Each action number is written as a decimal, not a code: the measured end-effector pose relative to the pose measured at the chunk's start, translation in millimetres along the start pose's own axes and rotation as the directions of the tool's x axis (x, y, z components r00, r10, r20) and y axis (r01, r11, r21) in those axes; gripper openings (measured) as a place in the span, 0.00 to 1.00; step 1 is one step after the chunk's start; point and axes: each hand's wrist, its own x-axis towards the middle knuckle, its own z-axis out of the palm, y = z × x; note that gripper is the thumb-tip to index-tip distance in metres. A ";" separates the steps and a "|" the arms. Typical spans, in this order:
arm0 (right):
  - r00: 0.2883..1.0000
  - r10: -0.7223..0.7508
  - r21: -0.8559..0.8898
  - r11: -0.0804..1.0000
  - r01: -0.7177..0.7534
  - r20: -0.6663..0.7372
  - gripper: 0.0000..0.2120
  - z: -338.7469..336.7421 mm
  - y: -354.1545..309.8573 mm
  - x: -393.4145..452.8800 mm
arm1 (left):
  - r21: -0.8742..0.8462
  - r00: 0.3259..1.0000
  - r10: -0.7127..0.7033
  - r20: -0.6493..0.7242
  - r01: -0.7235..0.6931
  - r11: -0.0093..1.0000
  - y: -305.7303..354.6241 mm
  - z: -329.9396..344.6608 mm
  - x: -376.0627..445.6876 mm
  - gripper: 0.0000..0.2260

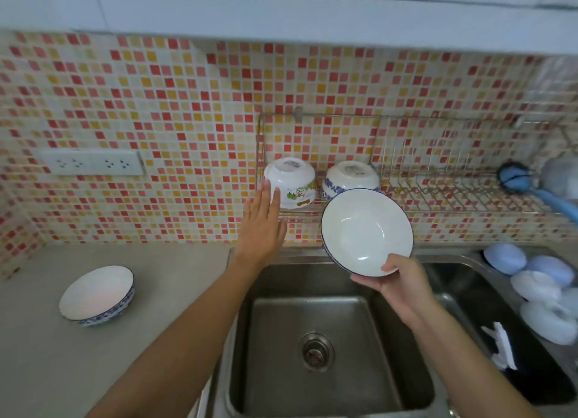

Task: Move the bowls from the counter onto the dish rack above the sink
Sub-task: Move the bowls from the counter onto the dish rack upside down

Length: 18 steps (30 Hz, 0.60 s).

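Note:
A wire dish rack point(453, 192) hangs on the tiled wall above the sink point(316, 339). Two bowls sit upside down at its left end: a white bowl with a cartoon print point(294, 183) and a blue-patterned bowl point(347, 175). My left hand point(261, 226) reaches up with straight fingers, its fingertips touching the cartoon bowl's left side. My right hand point(397, 284) pinches the lower rim of a white bowl with a dark rim point(366, 231), tilted toward me in front of the rack. Another blue-patterned bowl point(97, 294) stands upright on the counter at the left.
A blue brush point(528, 186) lies at the rack's right end. Several blue and white round sponges point(541, 286) sit beside a second basin at the right, which holds a white object point(502, 345). A wall socket point(93, 162) is at the left.

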 end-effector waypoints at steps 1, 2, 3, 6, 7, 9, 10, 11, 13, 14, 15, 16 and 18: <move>1.000 0.002 0.020 1.000 -0.003 0.030 0.30 9.3 -7.0 4.7 | 0.018 0.999 -0.022 0.028 0.022 1.000 -5.8 2.4 4.9 0.28; 0.999 -0.003 0.047 0.999 0.001 0.043 0.27 17.4 -12.4 9.5 | 0.043 0.998 -0.035 0.052 0.033 0.999 -10.7 5.8 6.1 0.28; 0.999 -0.010 0.073 0.997 0.006 0.049 0.23 25.5 -17.2 13.7 | 0.071 0.997 -0.033 0.063 0.029 0.997 -13.9 8.0 5.2 0.29; 0.998 -0.040 0.097 0.995 0.036 0.039 0.15 47.6 -32.5 29.4 | 0.083 0.999 0.000 0.040 -0.003 0.997 -16.9 9.0 4.3 0.29; 0.998 -0.053 0.101 0.994 0.049 0.036 0.14 54.2 -36.7 34.8 | 0.069 0.999 -0.002 0.035 -0.001 0.998 -16.4 8.5 4.6 0.29; 0.996 -0.089 0.080 0.993 0.086 0.033 0.16 64.0 -45.2 46.2 | 0.051 0.999 -0.016 0.036 0.014 0.999 -15.6 9.9 5.8 0.29; 0.993 -0.116 0.050 0.992 0.114 0.035 0.18 67.7 -49.2 51.9 | 0.045 0.999 -0.024 0.041 0.022 0.999 -15.5 10.4 6.2 0.29; 0.988 -0.150 0.001 0.989 0.150 0.040 0.20 71.6 -54.0 56.8 | 0.037 0.998 -0.033 0.047 0.032 0.999 -15.0 9.4 6.4 0.29; 0.972 -0.232 -0.171 0.957 0.236 0.043 0.24 78.7 -63.1 68.0 | 0.019 0.997 -0.045 0.059 0.044 0.999 -14.0 7.0 6.4 0.28; 0.961 -0.271 -0.254 0.927 0.275 0.052 0.25 82.9 -67.5 73.4 | 0.017 0.997 -0.046 0.061 0.045 0.999 -13.7 6.8 6.2 0.28; 0.951 -0.301 -0.314 0.899 0.307 0.068 0.25 87.3 -71.2 79.0 | 0.017 0.997 -0.043 0.059 0.042 0.999 -13.3 5.9 5.9 0.28; 0.942 -0.326 -0.362 0.871 0.333 0.081 0.26 92.3 -74.1 85.2 | 0.014 0.998 -0.043 0.052 0.042 0.999 -13.2 6.3 6.2 0.28; 0.921 -0.370 -0.445 0.810 0.383 0.119 0.31 102.3 -77.8 96.8 | -0.013 0.997 -0.040 0.063 0.041 0.999 -13.5 7.0 5.5 0.27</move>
